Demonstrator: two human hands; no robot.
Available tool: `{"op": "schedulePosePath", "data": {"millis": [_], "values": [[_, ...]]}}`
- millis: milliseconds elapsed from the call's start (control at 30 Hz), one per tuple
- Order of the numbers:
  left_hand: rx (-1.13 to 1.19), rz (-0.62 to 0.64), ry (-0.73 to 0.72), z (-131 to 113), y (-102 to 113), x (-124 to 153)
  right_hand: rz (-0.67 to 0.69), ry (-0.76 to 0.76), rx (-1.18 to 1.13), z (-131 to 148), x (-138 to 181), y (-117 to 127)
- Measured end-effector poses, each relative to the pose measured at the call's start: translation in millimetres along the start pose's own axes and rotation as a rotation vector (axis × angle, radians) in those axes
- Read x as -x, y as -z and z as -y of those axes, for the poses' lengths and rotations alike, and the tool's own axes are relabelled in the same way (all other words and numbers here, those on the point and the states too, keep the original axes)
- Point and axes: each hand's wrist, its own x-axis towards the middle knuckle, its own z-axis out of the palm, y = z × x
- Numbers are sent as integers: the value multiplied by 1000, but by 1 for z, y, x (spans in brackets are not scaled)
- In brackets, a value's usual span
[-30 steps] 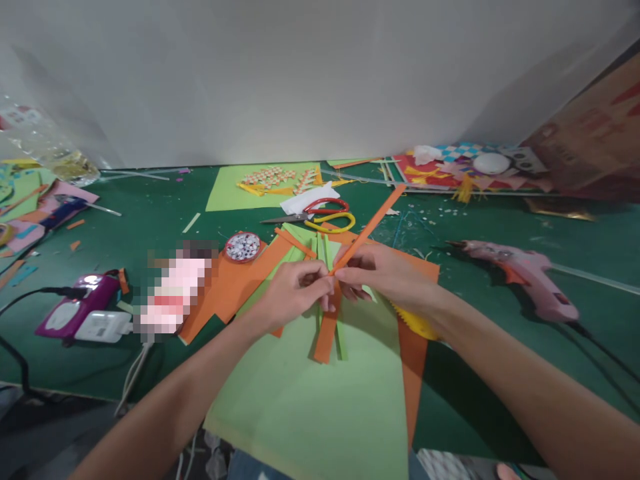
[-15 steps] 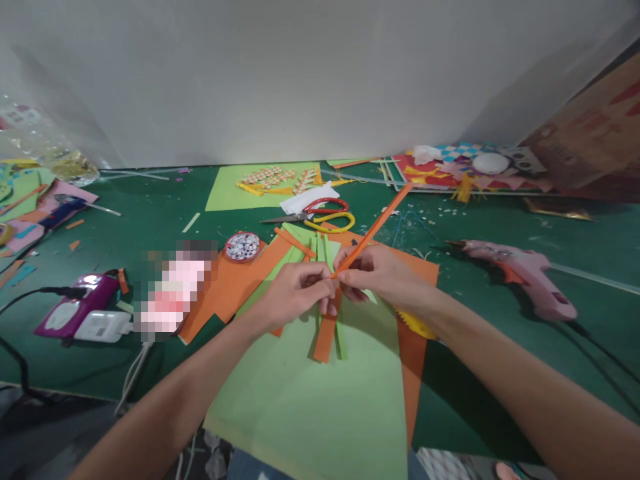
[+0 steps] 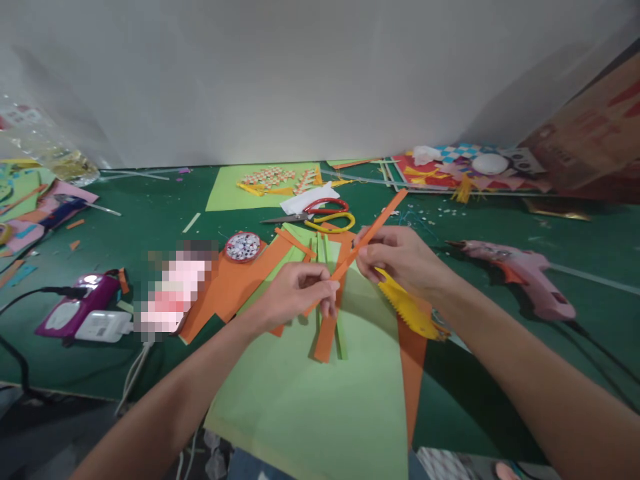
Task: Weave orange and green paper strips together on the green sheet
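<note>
Both hands are up off the green mat [image 3: 150, 220], sharing one long orange paper strip [image 3: 373, 230] that slants up and away to the right. The left hand [image 3: 295, 293] pinches its near end between thumb and fingertips, while the right hand [image 3: 400, 257] grips it a little further along, fingers curled round it, so the stretch between them looks taut and straight (a sensible way to keep thin paper from flopping, I'd guess). Directly beneath the hands lies a big light-green sheet [image 3: 320, 393] over orange paper [image 3: 235, 283], with loose orange and green cut strips [image 3: 330, 327] fanned out just under the left fingers. A yellow serrated-edged piece [image 3: 407, 307] sits right below the right wrist. Beyond the hands, scissors with red and yellow handles [image 3: 325, 213] rest within easy reach, and a small round dish of googly eyes [image 3: 243, 247] stands off to the left of the left hand. Well out to the right of the right arm a pink glue gun [image 3: 515, 270] lies on its side, cord trailing, kept apart from the paper.
</note>
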Motion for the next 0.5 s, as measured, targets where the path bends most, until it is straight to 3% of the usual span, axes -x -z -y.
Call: {"op": "schedulePosePath", "data": {"millis": [267,500], "values": [[42,-40,-5,-1,-1,-4,161,-116,159,2,9,-19],[34,-24,-10,1,0,-5,182,-121,172,0,8,-18]]}}
